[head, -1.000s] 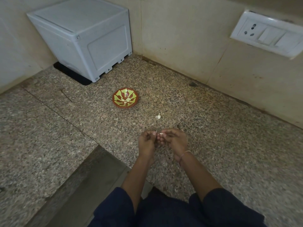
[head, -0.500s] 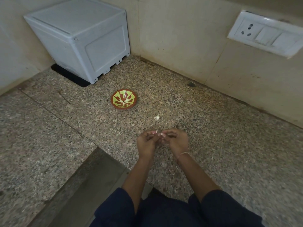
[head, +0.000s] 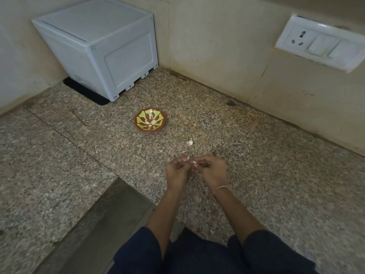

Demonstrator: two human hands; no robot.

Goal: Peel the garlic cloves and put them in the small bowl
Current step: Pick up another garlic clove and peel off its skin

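A small red bowl [head: 150,120] with a green pattern sits on the granite counter [head: 256,175] and holds a few peeled garlic cloves. One unpeeled clove [head: 190,142] lies loose on the counter between the bowl and my hands. My left hand [head: 176,173] and my right hand [head: 212,170] are held together above the counter, fingertips meeting. Between them they pinch a small garlic clove [head: 191,160], of which only white bits of skin show. The rest of it is hidden by my fingers.
A pale grey plastic box [head: 102,48] stands in the back left corner on a black mat. A white socket and switch plate [head: 320,42] is on the right wall. A darker recessed strip [head: 110,218] runs along the counter's front left.
My hands stay together at the same spot, the fingers working slightly on the clove. The view has shifted a little; nothing else has moved.
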